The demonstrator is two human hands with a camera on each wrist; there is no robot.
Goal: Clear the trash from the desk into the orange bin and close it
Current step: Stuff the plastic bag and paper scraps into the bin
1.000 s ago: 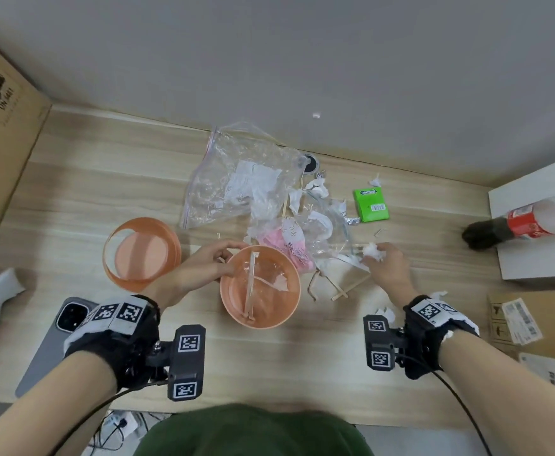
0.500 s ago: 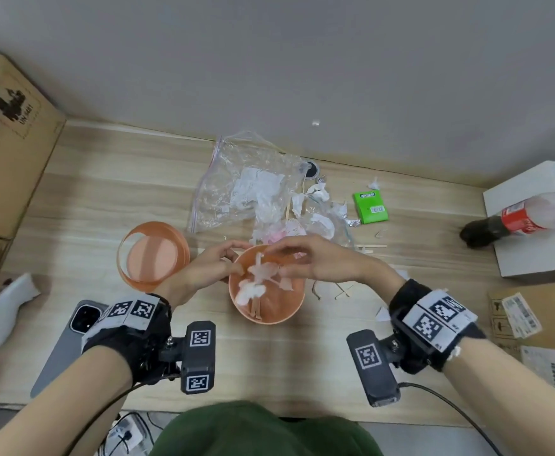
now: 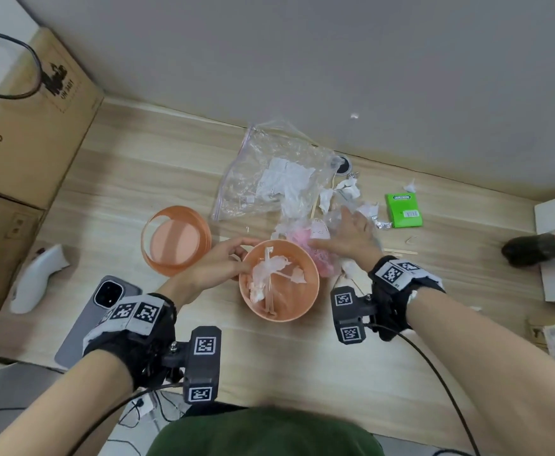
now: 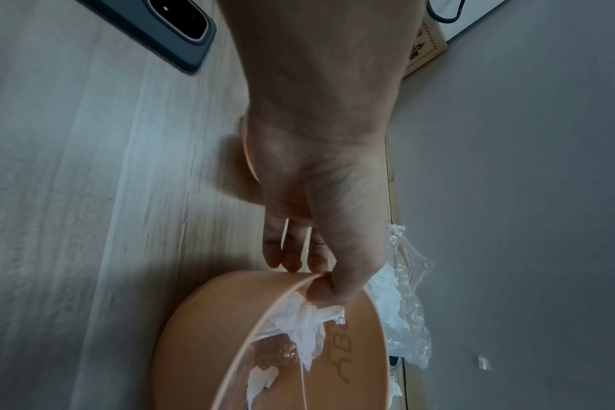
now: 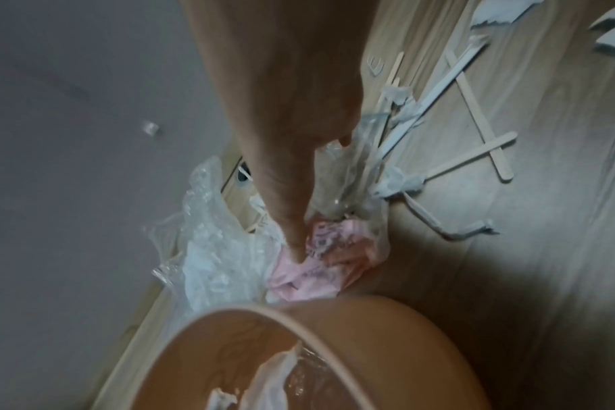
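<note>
The open orange bin (image 3: 315, 284) (image 4: 211, 333) (image 5: 387, 346) stands on the desk and holds white paper scraps (image 3: 273, 274), clear film and thin sticks. My left hand (image 3: 236, 258) (image 4: 309, 274) pinches its left rim, thumb inside and fingers outside. Beyond the bin, my right hand (image 3: 345, 232) (image 5: 299, 194) lies spread over crumpled clear plastic, its thumb touching a pink wrapper (image 3: 325, 271) (image 5: 320, 266). The orange lid (image 3: 175, 240) lies left of the bin.
A clear zip bag (image 3: 263, 179), paper scraps (image 3: 345, 189), a green pack (image 3: 404, 210) and wooden sticks (image 3: 398, 251) (image 5: 474, 158) litter the back. A phone (image 3: 95, 314) (image 4: 169, 33), white controller (image 3: 39, 274) and cardboard boxes (image 3: 22, 126) stand left. A bottle (image 3: 539, 245) lies right.
My right hand carried white scraps from the pile to the bin, left them inside, and has gone back to the pile behind it. The left hand has kept its hold on the rim.
</note>
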